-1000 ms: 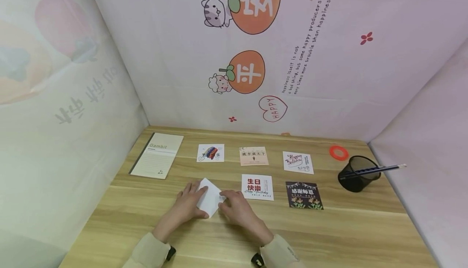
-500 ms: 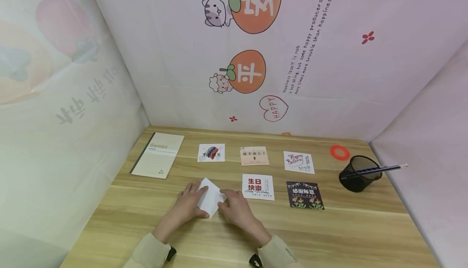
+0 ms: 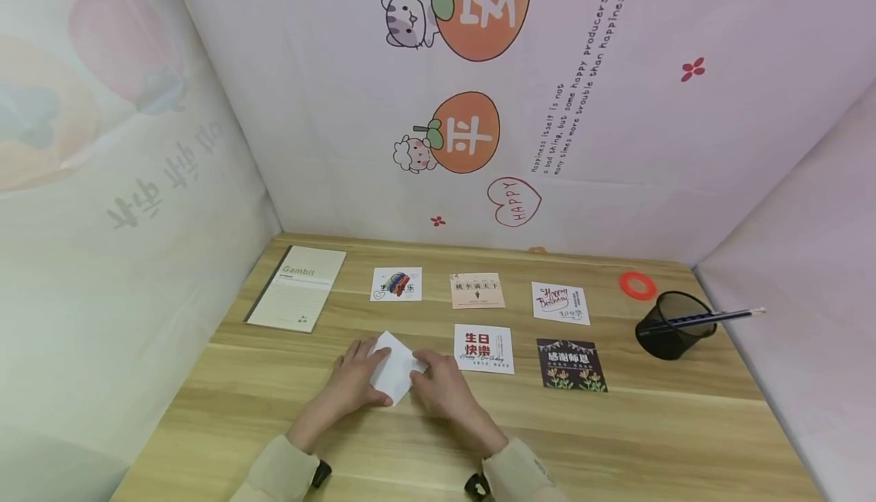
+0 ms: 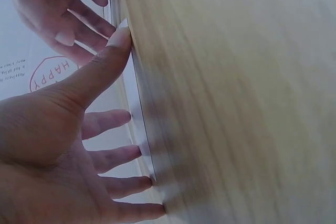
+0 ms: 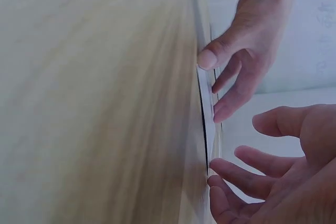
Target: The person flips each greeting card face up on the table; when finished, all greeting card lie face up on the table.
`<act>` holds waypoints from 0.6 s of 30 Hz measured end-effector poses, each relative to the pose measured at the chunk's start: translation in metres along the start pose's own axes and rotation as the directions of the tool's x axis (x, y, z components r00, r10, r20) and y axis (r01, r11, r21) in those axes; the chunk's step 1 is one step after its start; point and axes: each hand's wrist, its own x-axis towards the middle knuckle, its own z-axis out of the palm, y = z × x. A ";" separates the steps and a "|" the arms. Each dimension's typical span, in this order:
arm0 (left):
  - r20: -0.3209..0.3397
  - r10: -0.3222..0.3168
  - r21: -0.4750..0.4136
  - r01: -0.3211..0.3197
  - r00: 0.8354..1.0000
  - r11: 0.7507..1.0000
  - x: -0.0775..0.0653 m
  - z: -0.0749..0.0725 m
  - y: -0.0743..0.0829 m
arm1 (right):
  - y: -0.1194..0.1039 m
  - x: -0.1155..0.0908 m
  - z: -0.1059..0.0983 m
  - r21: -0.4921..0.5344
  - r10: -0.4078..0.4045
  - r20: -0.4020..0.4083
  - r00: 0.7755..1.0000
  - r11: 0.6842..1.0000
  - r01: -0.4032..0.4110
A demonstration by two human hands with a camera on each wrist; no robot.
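A white piece of paper point(image 3: 395, 374), with a pointed top and a pointed bottom, lies on the wooden table between my two hands. My left hand point(image 3: 347, 382) rests on its left side, thumb near the bottom corner and fingers along the upper left. The left wrist view has the left thumb point(image 4: 97, 74) and spread fingertips pressing the thin sheet down. At the paper's right corner, my right hand point(image 3: 446, 386) touches with its fingertips. Loosely bent right fingers point(image 5: 247, 179) meet the sheet's edge in the right wrist view, the thumb held apart from it.
A notebook point(image 3: 297, 289) lies at the back left. Several printed cards, among them a red-lettered card point(image 3: 484, 349) and a dark card point(image 3: 572, 365), lie behind and right of the hands. A red ring point(image 3: 637, 286) and a black mesh pen holder point(image 3: 671, 327) stand at right.
My right thumb and fingertips have shifted slightly away from me along the paper's right corner. The left hand and the paper stay in place; the head view has tilted slightly.
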 end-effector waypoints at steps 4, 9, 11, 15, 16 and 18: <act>-0.006 0.004 0.003 -0.004 1.000 1.000 0.000 0.001 -0.002 | -0.001 0.004 -0.001 0.098 0.056 0.014 0.998 0.993 -0.058; -0.010 0.001 -0.008 -0.001 1.000 1.000 0.000 0.003 -0.003 | 0.000 0.010 -0.002 0.123 0.074 0.035 0.997 0.989 -0.078; -0.017 0.001 -0.017 -0.002 1.000 1.000 0.000 0.003 -0.003 | 0.000 0.012 -0.003 0.134 0.084 0.042 0.996 0.987 -0.089; -0.027 0.005 -0.023 -0.005 1.000 1.000 0.000 0.004 -0.003 | 0.001 0.016 -0.004 0.171 0.105 0.046 0.993 0.979 -0.112; -0.029 0.004 -0.026 -0.005 1.000 1.000 -0.001 0.004 -0.003 | 0.002 0.017 -0.004 0.181 0.104 0.043 0.994 0.977 -0.110; -0.032 0.003 -0.026 -0.004 0.999 1.000 -0.001 0.005 -0.004 | 0.003 0.018 -0.004 0.187 0.105 0.043 0.993 0.976 -0.112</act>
